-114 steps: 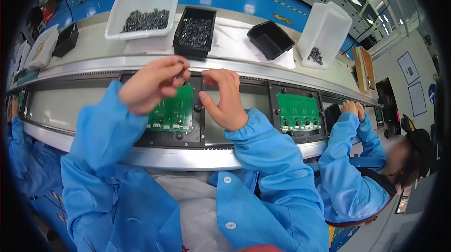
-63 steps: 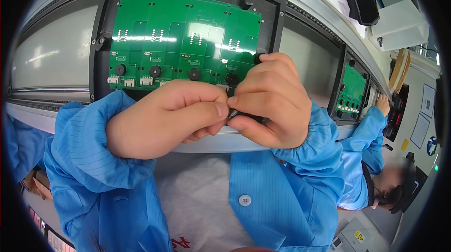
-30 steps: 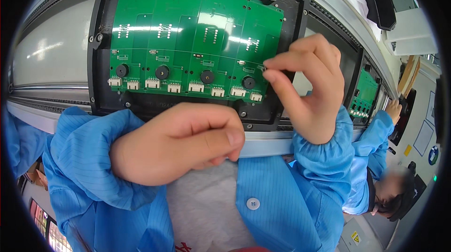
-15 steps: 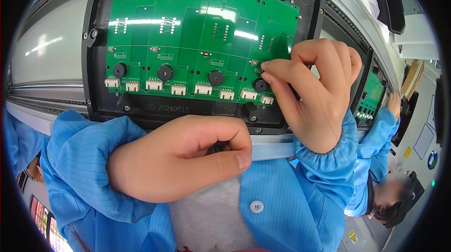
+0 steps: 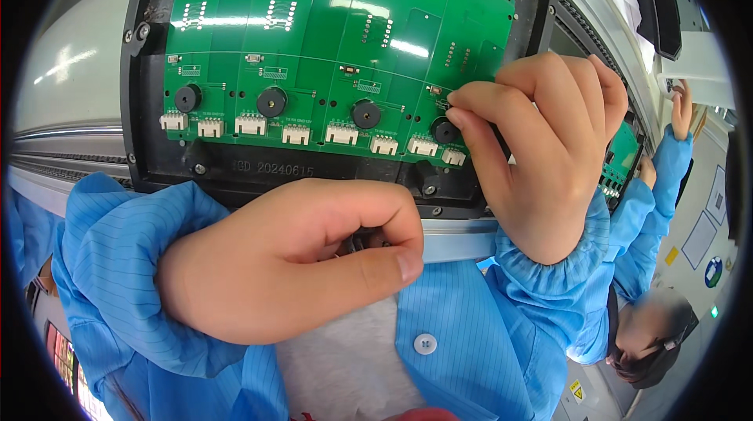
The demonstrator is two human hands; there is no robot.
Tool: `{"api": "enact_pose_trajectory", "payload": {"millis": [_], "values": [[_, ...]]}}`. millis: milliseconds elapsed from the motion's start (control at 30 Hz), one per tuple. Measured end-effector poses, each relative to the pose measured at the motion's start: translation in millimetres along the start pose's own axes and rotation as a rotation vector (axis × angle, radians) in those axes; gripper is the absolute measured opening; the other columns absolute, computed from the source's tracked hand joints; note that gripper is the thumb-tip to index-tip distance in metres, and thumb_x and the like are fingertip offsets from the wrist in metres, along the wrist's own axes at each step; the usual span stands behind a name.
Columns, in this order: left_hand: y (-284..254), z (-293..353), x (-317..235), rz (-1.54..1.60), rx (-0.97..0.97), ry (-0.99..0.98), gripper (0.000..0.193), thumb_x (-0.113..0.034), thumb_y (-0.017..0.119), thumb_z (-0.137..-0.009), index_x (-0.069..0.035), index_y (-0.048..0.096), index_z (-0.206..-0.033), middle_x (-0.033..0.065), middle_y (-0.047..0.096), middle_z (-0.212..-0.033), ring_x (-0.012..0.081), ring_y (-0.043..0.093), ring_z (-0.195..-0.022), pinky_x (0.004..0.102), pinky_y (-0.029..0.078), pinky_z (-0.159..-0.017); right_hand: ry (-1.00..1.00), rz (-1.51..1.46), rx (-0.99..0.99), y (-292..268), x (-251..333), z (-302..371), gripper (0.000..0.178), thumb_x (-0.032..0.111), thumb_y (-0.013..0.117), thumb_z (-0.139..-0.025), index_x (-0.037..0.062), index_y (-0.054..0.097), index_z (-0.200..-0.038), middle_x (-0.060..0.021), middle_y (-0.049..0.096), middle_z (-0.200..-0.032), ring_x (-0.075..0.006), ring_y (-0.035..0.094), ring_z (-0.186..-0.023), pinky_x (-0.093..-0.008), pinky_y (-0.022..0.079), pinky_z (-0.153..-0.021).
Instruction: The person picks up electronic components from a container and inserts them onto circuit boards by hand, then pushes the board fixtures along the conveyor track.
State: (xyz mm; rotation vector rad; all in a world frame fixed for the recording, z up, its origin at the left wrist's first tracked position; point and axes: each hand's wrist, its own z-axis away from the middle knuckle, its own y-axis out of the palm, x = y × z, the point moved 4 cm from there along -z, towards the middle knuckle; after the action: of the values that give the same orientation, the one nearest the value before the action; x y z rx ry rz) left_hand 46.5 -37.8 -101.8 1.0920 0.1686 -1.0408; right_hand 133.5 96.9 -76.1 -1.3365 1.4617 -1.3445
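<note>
A green circuit board [image 5: 314,44] lies in a black frame [image 5: 353,170] in front of me. Along its near edge are white connectors [image 5: 251,124] and round black buzzers [image 5: 365,114]. My right hand [image 5: 549,134] pinches thumb and forefinger together at the board's right side, just above the rightmost buzzer [image 5: 445,130]. Whatever is between those fingertips is too small to make out. My left hand [image 5: 290,264] is curled closed below the frame's near edge. Small dark parts [image 5: 361,240] show partly inside its fingers; the rest are hidden.
The frame rests on a conveyor with metal rails [image 5: 70,137]. Further right is a second green board [image 5: 623,150]. A co-worker in blue sleeves [image 5: 655,201] works there, one hand [image 5: 681,109] raised. A black object [image 5: 657,9] stands at the upper right.
The board and frame appear slightly higher and larger in view. My right fingertips stay by the rightmost buzzer; my left hand remains curled. The co-worker's arm has risen into view.
</note>
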Motion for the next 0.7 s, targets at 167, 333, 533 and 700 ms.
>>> {"api": "enact_pose_trajectory", "payload": {"millis": [167,333,533,700], "values": [[-1.7,0.8,0.0,0.005,0.001,-0.016,0.006,-0.005,0.053,-0.089,-0.002,0.059,-0.089,0.0044,0.057,-0.085,0.0097,0.045,-0.07,0.0199,0.036,-0.065,0.03,0.005,0.051,-0.6,1.6,-3.1,0.012,0.01,0.072,-0.066,0.0109,0.065,-0.076,0.0002,0.051,-0.082,-0.0171,0.046,-0.078,-0.0376,0.029,-0.096],[-3.0,0.5,0.8,0.011,-0.004,-0.029,0.006,-0.005,0.053,-0.089,-0.002,0.059,-0.089,0.0042,0.057,-0.085,0.0094,0.044,-0.069,0.0197,0.036,-0.063,0.027,0.012,0.024,0.3,6.6,-7.0,0.012,0.009,0.072,-0.067,0.0109,0.064,-0.075,0.0007,0.051,-0.081,-0.0166,0.047,-0.078,-0.0377,0.029,-0.097],[-2.9,2.4,-2.2,0.014,0.01,-0.044,0.006,-0.006,0.054,-0.089,-0.003,0.059,-0.09,0.0036,0.057,-0.085,0.0087,0.044,-0.066,0.0189,0.035,-0.061,0.035,0.041,0.053,-2.6,3.5,-6.5,0.012,0.009,0.072,-0.067,0.0109,0.064,-0.075,0.0007,0.051,-0.081,-0.0166,0.047,-0.078,-0.0378,0.028,-0.098],[-3.9,1.2,-1.6,-0.018,0.02,-0.022,0.005,-0.006,0.055,-0.089,-0.003,0.059,-0.091,0.003,0.057,-0.085,0.0077,0.043,-0.065,0.0184,0.035,-0.06,0.051,0.05,0.064,-2.5,4.5,-6.3,0.011,0.01,0.072,-0.067,0.0109,0.064,-0.075,0.0005,0.051,-0.081,-0.0171,0.048,-0.077,-0.0385,0.028,-0.099]]}}
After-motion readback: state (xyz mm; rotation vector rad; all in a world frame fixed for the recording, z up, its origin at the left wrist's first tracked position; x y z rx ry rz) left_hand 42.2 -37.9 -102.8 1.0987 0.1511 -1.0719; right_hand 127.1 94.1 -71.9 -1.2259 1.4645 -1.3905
